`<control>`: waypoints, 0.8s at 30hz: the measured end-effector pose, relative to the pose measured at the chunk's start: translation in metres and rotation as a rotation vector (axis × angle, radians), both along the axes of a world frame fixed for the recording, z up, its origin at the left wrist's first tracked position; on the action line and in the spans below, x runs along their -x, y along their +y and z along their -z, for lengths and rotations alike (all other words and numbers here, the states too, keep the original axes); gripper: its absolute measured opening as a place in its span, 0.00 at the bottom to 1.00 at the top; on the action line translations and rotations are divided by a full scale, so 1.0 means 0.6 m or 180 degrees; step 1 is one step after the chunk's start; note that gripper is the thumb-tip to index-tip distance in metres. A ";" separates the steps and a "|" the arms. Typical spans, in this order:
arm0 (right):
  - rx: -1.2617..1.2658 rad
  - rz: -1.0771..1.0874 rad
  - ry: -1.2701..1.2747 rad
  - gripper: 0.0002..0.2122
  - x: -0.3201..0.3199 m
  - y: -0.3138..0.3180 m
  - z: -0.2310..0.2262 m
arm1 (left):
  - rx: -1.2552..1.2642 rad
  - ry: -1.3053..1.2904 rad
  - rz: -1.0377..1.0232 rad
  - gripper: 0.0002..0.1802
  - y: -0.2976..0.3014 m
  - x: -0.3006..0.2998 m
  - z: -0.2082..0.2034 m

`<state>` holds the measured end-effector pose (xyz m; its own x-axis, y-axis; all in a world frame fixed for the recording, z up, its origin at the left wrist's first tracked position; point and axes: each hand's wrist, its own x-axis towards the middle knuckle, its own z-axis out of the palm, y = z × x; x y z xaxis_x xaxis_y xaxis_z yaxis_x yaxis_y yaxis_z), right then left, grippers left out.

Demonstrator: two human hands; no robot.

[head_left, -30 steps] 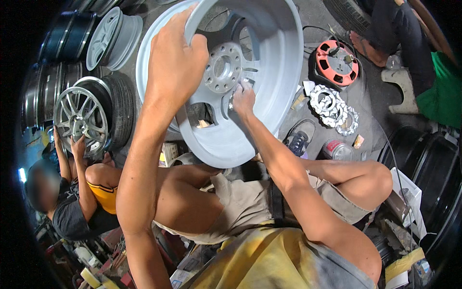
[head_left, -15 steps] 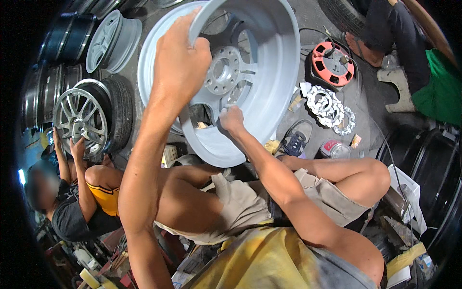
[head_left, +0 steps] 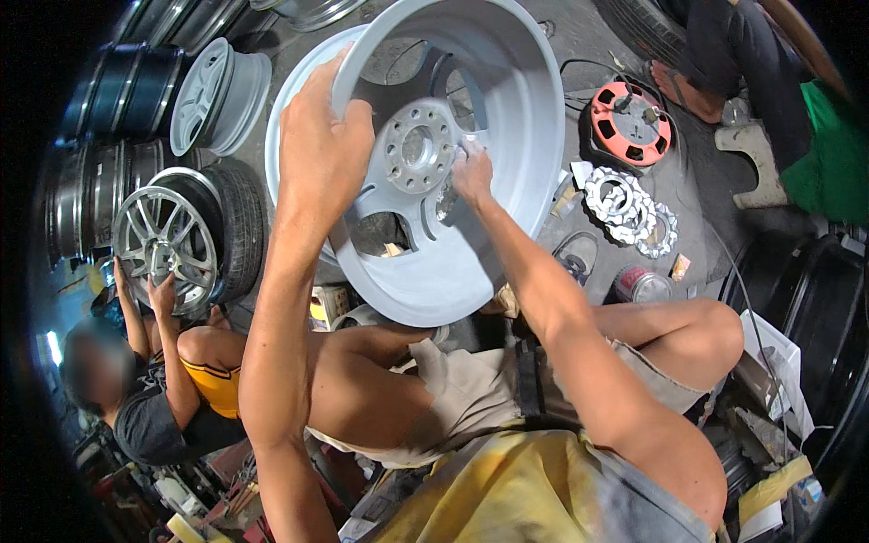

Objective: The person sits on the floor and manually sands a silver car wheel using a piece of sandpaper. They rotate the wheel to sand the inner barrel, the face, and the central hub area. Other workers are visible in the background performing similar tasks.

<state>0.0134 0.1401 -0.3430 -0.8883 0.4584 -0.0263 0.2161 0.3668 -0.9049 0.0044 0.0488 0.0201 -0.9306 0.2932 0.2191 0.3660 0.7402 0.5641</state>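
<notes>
A large pale grey alloy wheel (head_left: 507,118) stands tilted on its edge in front of my knees, its open barrel facing me. My left hand (head_left: 321,149) is shut on the near upper lip of the wheel and holds it steady. My right hand (head_left: 471,172) reaches inside the barrel. Its bunched fingers press a small pale scrap against a spoke just right of the bolt-hole hub (head_left: 418,147). My bare knees and beige shorts lie below the wheel.
A co-worker (head_left: 158,398) crouches at the lower left with both hands on a silver spoked wheel in its tyre (head_left: 167,244). Bare rims (head_left: 213,95) are stacked behind. An orange cable reel (head_left: 629,122), shiny metal rings (head_left: 625,204) and a spray can (head_left: 638,285) lie to the right. Another person sits at the upper right.
My right hand slid down the inside of the wheel, then back up beside the hub. The wheel has turned slightly under my left hand, which keeps its hold on the lip.
</notes>
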 end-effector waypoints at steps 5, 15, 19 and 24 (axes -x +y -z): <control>-0.0207 -0.0058 0.0285 0.17 -0.014 0.003 -0.013 | 0.0021 0.0030 -0.0006 0.27 -0.001 0.007 0.008; -0.0346 -0.0277 0.0079 0.18 -0.010 0.032 -0.004 | 0.0094 0.0121 0.0062 0.26 0.010 0.010 0.010; 0.0356 -0.0494 -0.0175 0.15 -0.003 0.038 -0.016 | 0.0098 -0.0051 -0.0135 0.25 0.006 0.011 0.004; 0.1347 -0.1031 -0.0254 0.13 -0.079 0.081 -0.117 | 0.0149 0.0106 -0.0052 0.23 -0.015 0.025 0.016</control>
